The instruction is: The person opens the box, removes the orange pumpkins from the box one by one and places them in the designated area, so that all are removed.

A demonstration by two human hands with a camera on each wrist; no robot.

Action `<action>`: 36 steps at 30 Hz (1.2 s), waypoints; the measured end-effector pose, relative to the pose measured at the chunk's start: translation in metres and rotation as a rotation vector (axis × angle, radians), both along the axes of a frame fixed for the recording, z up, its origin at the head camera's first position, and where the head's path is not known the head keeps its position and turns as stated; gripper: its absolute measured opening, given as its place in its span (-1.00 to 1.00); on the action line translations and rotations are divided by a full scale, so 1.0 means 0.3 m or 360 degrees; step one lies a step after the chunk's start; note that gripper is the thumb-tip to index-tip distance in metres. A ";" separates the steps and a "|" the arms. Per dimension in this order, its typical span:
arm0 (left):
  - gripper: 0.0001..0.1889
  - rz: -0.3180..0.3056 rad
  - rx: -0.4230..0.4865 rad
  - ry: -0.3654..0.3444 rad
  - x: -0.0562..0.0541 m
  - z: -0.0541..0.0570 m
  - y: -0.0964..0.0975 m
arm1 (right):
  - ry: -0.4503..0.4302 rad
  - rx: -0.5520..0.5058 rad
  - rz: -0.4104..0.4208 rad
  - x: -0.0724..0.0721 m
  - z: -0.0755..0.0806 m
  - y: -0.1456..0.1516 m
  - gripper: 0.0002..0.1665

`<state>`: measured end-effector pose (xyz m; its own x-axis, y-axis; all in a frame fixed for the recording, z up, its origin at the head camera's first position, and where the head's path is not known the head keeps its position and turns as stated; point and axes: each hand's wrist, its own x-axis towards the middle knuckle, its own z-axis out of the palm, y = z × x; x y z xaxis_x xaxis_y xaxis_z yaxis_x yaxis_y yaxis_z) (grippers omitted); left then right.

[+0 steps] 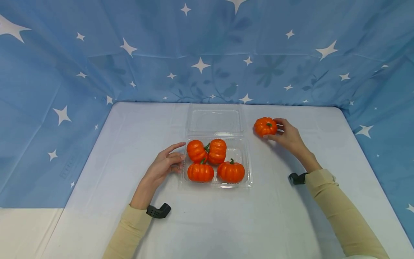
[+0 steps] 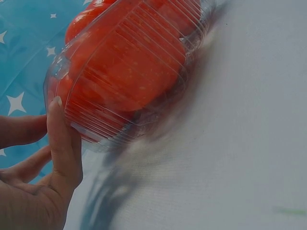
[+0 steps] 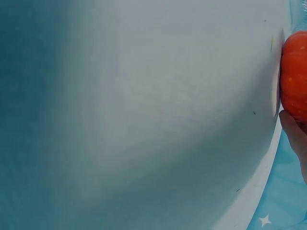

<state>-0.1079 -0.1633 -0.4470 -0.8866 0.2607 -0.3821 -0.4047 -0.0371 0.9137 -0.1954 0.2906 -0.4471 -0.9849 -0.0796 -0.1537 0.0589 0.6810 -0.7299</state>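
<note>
A clear plastic clamshell box point(image 1: 247, 167) lies with its lid folded back, and several small orange pumpkins point(image 1: 231, 172) with green stems sit in its base. My left hand point(image 1: 163, 165) is at the box's left side, fingers loosely bent; in the left wrist view a fingertip touches the clear wall point(image 2: 103, 127). To the right of the lid, my right hand point(image 1: 289, 136) holds another orange pumpkin point(image 1: 263, 126) by its right side, thumb in front and fingers behind. The right wrist view catches only part of this pumpkin point(image 3: 295, 76) and one digit against it.
The box's open lid point(image 1: 215, 121) lies flat toward the back of the white table point(image 1: 207, 223). Behind and beside the table hangs a blue cloth point(image 1: 200, 43) with white stars. Black wrist cameras point(image 1: 159, 211) stick out from both wrists.
</note>
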 end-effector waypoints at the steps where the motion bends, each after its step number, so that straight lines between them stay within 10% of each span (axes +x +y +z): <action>1: -0.41 0.0001 0.0001 0.0000 0.000 0.000 0.001 | 0.0003 0.0002 0.0003 0.000 0.000 0.000 0.05; 36: -0.40 -0.0014 0.0010 -0.0005 -0.001 0.003 0.003 | 0.0449 0.0041 -0.0048 0.184 0.055 -0.068 -0.28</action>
